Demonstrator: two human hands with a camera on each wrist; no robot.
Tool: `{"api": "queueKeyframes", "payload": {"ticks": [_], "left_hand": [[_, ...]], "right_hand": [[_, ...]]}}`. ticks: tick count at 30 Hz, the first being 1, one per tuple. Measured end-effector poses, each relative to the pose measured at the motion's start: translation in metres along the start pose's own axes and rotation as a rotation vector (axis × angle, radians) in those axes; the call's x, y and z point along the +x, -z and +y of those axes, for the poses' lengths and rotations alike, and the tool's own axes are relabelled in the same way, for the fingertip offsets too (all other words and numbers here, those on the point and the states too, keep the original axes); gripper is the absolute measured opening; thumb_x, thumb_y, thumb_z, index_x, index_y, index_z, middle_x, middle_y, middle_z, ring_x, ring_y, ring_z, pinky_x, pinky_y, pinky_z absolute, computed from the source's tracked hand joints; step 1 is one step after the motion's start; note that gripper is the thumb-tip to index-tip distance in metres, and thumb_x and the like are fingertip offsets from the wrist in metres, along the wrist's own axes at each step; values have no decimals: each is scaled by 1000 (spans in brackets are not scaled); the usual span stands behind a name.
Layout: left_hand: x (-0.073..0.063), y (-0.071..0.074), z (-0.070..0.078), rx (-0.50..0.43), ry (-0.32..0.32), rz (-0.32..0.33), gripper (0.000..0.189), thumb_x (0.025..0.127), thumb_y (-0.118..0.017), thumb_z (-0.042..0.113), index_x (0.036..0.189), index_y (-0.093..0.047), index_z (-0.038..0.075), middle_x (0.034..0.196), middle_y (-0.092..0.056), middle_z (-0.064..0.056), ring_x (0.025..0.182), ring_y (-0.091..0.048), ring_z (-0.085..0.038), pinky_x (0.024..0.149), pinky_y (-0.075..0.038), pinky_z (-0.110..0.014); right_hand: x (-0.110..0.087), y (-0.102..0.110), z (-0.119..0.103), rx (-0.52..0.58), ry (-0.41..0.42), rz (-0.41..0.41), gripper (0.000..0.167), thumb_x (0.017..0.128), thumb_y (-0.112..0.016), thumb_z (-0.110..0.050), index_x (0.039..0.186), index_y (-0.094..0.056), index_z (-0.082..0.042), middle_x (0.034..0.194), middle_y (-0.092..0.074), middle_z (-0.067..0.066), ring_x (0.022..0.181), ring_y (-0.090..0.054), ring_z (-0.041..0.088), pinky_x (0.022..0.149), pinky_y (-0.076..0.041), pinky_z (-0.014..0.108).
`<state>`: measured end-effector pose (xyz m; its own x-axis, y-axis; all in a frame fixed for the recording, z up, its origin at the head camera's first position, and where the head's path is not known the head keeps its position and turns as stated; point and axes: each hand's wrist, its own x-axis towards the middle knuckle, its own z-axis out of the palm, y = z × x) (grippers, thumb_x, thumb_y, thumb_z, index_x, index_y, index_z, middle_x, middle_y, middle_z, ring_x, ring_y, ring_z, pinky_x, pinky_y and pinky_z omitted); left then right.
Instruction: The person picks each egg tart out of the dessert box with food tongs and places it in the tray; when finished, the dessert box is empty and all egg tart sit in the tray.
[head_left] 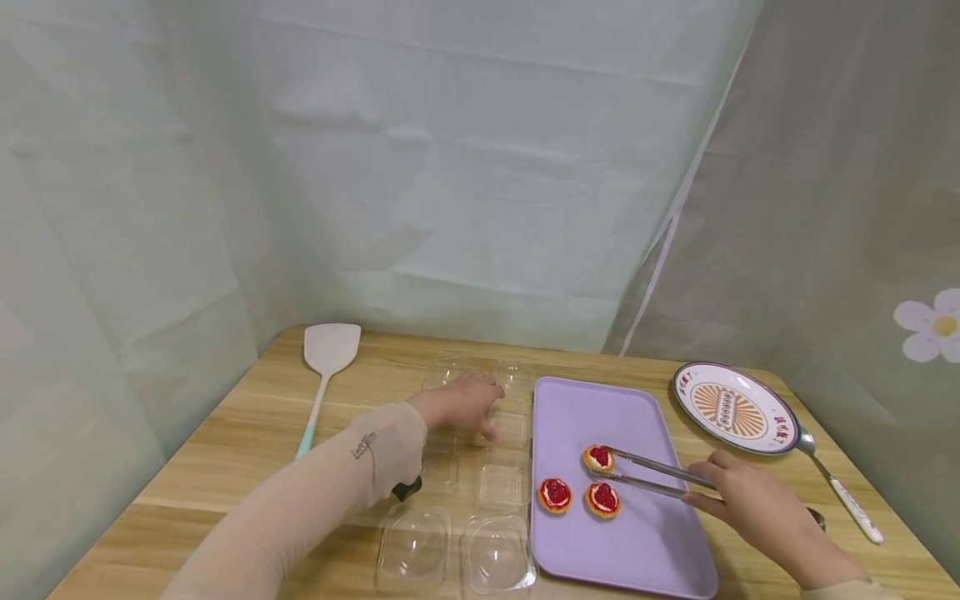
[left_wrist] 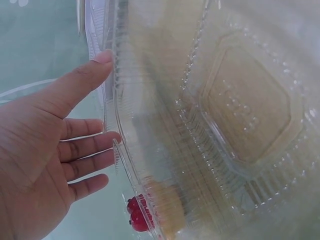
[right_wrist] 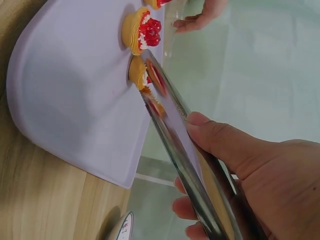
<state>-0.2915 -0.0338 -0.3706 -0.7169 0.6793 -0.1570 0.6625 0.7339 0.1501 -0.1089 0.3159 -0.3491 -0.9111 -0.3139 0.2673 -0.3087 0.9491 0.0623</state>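
My right hand (head_left: 757, 508) grips metal tongs (head_left: 660, 468); in the right wrist view their tips stand apart on either side of a small berry-topped tart (right_wrist: 137, 72). Two more red-topped tarts (head_left: 555, 495) sit near it on the purple tray (head_left: 592, 408). To the tray's left, clear plastic containers (head_left: 497, 557) stand in two columns. My left hand (head_left: 465, 404) reaches over their far part, fingers spread. In the left wrist view its thumb and straight fingers meet a container's thin rim (left_wrist: 120, 120). A tart (left_wrist: 167, 205) shows partly through the plastic there.
A patterned plate (head_left: 780, 417) stands right of the tray, with a spoon (head_left: 855, 508) beside it, its bowl end at the plate's edge. On the left of the wooden table (head_left: 217, 483) lies a white turner (head_left: 332, 346). Pale curtains (head_left: 480, 208) hang behind.
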Motion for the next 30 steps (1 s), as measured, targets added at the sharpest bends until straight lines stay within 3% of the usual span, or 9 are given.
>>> {"api": "queueKeyframes", "payload": {"ticks": [10, 16, 20, 25, 30], "left_hand": [[3, 7, 5, 54, -3, -1, 76, 75, -77, 48, 135, -53, 7, 138, -55, -11, 131, -47, -29, 117, -31, -43], [0, 10, 3, 22, 16, 11, 78, 75, -77, 48, 138, -50, 11, 142, -51, -10, 134, -44, -29, 118, -29, -44], [-7, 10, -5, -17, 0, 64, 81, 75, -78, 47, 140, -48, 10, 141, -51, -12, 133, -44, -31, 115, -32, -45], [-24, 6, -18, -134, 1, 143, 84, 74, -80, 44, 142, -45, 9, 143, -48, -15, 134, -42, -35, 115, -33, -48], [-43, 1, -30, -189, 5, 261, 78, 76, -79, 41, 140, -48, 10, 141, -50, -14, 132, -44, -34, 111, -37, -49]], "right_hand": [[-6, -2, 5, 3, -16, 30, 26, 71, -82, -31, 92, -72, -18, 83, -57, -13, 63, -51, -4, 53, -46, 22], [-8, -1, 6, 15, -26, 43, 25, 72, -81, -31, 92, -71, -19, 83, -57, -13, 63, -51, -4, 53, -46, 22], [-10, -2, 6, 36, -36, 69, 25, 73, -81, -30, 92, -71, -17, 81, -56, -14, 61, -45, -7, 50, -42, 20], [-13, -9, 6, 77, -16, 180, 27, 69, -82, -26, 93, -71, -18, 78, -52, -17, 58, -32, -11, 46, -30, 16], [-16, -13, 5, 107, -18, 242, 30, 68, -83, -26, 95, -72, -17, 78, -53, -18, 59, -33, -13, 45, -29, 15]]}}
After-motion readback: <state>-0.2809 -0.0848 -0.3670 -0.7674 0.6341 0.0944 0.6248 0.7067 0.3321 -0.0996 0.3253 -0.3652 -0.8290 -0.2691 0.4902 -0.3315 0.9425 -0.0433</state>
